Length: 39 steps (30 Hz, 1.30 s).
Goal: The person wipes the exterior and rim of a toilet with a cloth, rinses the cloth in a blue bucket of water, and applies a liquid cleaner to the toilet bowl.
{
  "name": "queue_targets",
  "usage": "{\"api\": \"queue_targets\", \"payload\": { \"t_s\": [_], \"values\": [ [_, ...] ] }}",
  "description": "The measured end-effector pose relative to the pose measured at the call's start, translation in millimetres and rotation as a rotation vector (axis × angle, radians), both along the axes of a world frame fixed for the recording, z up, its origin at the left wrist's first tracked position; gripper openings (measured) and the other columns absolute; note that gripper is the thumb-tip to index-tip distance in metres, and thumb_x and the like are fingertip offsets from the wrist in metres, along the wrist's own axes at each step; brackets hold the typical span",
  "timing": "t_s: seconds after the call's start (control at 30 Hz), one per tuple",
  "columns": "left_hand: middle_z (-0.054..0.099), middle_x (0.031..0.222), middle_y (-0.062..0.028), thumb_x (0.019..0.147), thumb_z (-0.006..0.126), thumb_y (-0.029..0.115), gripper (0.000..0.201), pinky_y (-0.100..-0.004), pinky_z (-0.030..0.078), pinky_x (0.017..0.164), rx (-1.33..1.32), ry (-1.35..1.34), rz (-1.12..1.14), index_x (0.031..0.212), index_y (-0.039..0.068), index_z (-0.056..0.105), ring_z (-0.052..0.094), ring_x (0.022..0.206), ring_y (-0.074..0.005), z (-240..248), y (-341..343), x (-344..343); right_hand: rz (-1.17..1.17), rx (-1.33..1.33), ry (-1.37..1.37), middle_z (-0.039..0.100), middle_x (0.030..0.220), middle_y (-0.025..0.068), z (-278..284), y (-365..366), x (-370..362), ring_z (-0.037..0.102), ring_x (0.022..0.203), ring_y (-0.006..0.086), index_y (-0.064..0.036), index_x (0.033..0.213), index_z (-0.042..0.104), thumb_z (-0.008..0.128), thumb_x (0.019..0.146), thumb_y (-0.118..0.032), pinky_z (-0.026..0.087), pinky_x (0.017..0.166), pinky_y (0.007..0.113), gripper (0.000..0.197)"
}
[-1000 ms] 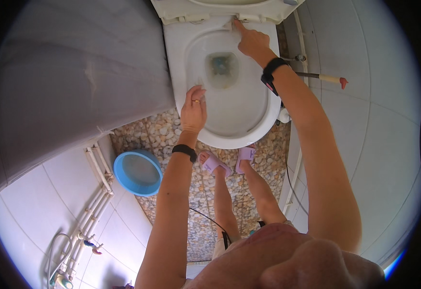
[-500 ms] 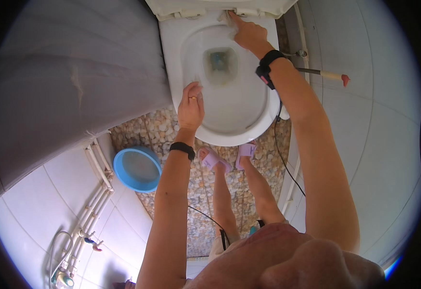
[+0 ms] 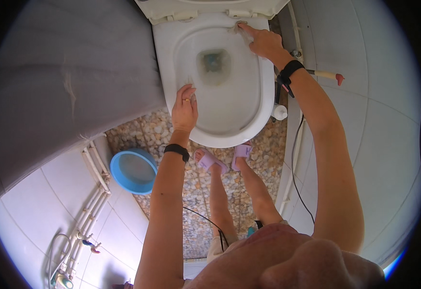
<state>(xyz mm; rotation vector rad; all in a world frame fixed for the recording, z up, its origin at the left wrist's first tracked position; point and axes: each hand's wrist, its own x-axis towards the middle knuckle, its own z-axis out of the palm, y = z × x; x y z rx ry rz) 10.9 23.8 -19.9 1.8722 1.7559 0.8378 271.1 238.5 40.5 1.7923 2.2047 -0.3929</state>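
Note:
Below me is a white toilet [image 3: 256, 127] with its seat and lid [image 3: 210, 6] raised at the back. My right hand [image 3: 267, 44] reaches to the back right of the rim. Its index finger presses a thin, crumpled whitish tissue [image 3: 237, 29] onto the porcelain near the seat hinge. Over the left edge of the bowl is my left hand [image 3: 185, 110], fingers curled together. A small pale, see-through scrap shows at its fingertips, too faint to name. Water stands in the bowl's drain [image 3: 213, 65].
A blue basin [image 3: 136, 188] stands on the pebble-patterned floor [image 3: 148, 123] to the left. A grey curtain [image 3: 75, 82] hangs along the left side. Pipes and a red-tipped tap handle [image 3: 339, 79] line the right wall. A white bottle-like thing [image 3: 279, 112] stands beside the toilet.
My right hand has slid the tissue rightward along the back rim, away from the middle between the hinges. My left hand stays at the left rim. The view has shifted slightly.

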Motion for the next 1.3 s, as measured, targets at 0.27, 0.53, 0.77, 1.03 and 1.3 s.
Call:
{"api": "queue_targets", "payload": {
  "t_s": [0.27,0.53,0.77,1.03,1.3],
  "values": [
    [0.053,0.126,-0.0041,0.086,0.057,0.003,0.030,-0.0393,0.054,0.079,-0.005,0.021,-0.002,0.114,0.011,0.053,0.062,0.101,-0.0291,0.4,-0.2,-1.1,0.013,0.034,0.148,0.070,0.098,0.0122,-9.9,5.3,-50.9,0.069,0.086,0.0310,-0.0429,0.147,0.033,0.052,0.076,-0.010,0.053,0.072,0.041,0.080],
    [0.054,0.125,-0.0056,0.090,0.054,0.004,0.023,-0.0378,0.053,0.082,-0.015,-0.056,-0.002,0.112,0.010,0.054,0.061,0.103,-0.0298,0.0,1.0,1.5,-0.059,0.022,0.009,0.071,0.091,0.0112,-8.2,-0.8,-45.0,0.069,0.080,0.0304,-0.0447,0.147,0.031,0.052,0.077,-0.006,0.052,0.066,0.038,0.083],
    [0.054,0.124,-0.0072,0.088,0.057,0.004,0.028,-0.0402,0.055,0.076,0.048,-0.011,-0.007,0.114,0.011,0.052,0.063,0.098,-0.0313,-1.5,1.1,-1.5,0.074,0.162,0.006,0.071,0.091,0.0114,-15.2,6.8,-46.0,0.069,0.082,0.0316,-0.0432,0.146,0.033,0.053,0.079,-0.007,0.052,0.067,0.040,0.079],
    [0.055,0.123,-0.0070,0.089,0.056,0.004,0.025,-0.0404,0.054,0.077,0.010,-0.016,0.008,0.113,0.011,0.052,0.063,0.098,-0.0312,-0.4,0.1,-1.8,0.025,0.085,0.032,0.070,0.096,0.0129,-18.6,-1.6,-41.1,0.069,0.084,0.0325,-0.0418,0.146,0.033,0.051,0.080,-0.006,0.053,0.072,0.042,0.077],
    [0.055,0.123,-0.0066,0.087,0.057,0.004,0.026,-0.0400,0.054,0.078,-0.028,-0.020,-0.004,0.111,0.011,0.053,0.062,0.098,-0.0313,2.9,0.7,0.0,-0.041,0.071,0.068,0.071,0.096,0.0126,-18.5,4.3,-71.1,0.069,0.087,0.0328,-0.0406,0.147,0.032,0.052,0.079,-0.008,0.052,0.075,0.043,0.078]
  ]
}}
